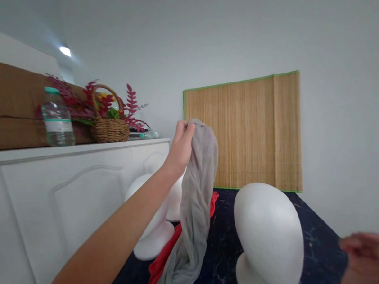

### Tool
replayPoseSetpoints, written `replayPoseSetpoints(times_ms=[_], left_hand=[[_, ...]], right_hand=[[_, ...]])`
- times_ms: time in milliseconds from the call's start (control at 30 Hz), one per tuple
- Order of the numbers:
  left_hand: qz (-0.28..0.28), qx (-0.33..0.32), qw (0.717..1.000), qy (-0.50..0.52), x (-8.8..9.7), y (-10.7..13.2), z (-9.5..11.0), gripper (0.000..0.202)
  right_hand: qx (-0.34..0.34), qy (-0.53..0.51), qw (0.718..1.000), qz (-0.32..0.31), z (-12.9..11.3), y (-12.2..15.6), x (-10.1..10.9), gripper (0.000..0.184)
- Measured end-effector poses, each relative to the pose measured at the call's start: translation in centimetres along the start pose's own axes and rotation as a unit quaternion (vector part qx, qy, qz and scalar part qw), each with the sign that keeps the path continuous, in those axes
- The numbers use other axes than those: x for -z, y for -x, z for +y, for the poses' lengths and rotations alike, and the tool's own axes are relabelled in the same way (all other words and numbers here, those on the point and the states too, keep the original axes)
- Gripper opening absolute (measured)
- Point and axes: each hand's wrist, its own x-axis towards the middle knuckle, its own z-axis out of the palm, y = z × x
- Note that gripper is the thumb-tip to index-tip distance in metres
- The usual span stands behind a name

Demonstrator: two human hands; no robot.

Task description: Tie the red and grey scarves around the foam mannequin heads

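Observation:
A long, crumpled grey cloth (196,200) hangs from my left hand (182,143), whose fingers pinch its upper end. Its lower part falls past the bottom edge of the picture, over a red cloth (165,253) that it partly covers. To the right stands a white foam mannequin head (268,236), tilted in view on its round base, with nothing on it. Blurred at the right edge, my right hand (369,276) is beside that head without touching it. It appears empty, its fingers loosely apart.
More white mannequin heads (154,239) stand behind my left forearm. All rest on a dark marbled tabletop (219,262). Left is a white cabinet (88,193) bearing a water bottle (57,118) and a flower basket (110,130). A bamboo mat (248,132) leans on the wall.

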Motion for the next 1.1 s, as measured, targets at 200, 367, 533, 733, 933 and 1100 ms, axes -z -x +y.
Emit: replayPoseSetpoints(times_ms=[200, 367, 533, 733, 933, 1100], left_hand=[[-0.14, -0.183, 0.973, -0.006, -2.6, 6.1, 10.7, 0.005], [-0.19, -0.186, 0.964, -0.01, -1.6, 6.8, 13.6, 0.015], [-0.185, -0.041, 0.975, 0.114, 1.8, 5.6, 13.8, 0.031], [-0.244, 0.186, 0.937, 0.167, 4.9, 6.3, 13.0, 0.035], [-0.279, 0.334, 0.898, 0.07, 6.6, 7.9, 9.8, 0.033], [-0.418, 0.365, 0.831, -0.029, 8.0, 9.6, 8.2, 0.02]], right_hand=[[0.129, -0.241, 0.911, -0.307, -13.5, 1.6, -7.5, 0.044], [0.049, -0.311, 0.891, -0.328, -16.4, 0.1, -8.3, 0.019], [-0.025, -0.308, 0.865, -0.395, -16.9, -0.9, -5.3, 0.02], [-0.11, -0.285, 0.845, -0.439, -16.1, -1.2, -3.0, 0.008], [-0.097, -0.225, 0.902, -0.356, -15.2, -4.0, -2.1, 0.009], [-0.09, -0.163, 0.937, -0.296, -13.9, -6.8, -1.7, 0.003]])
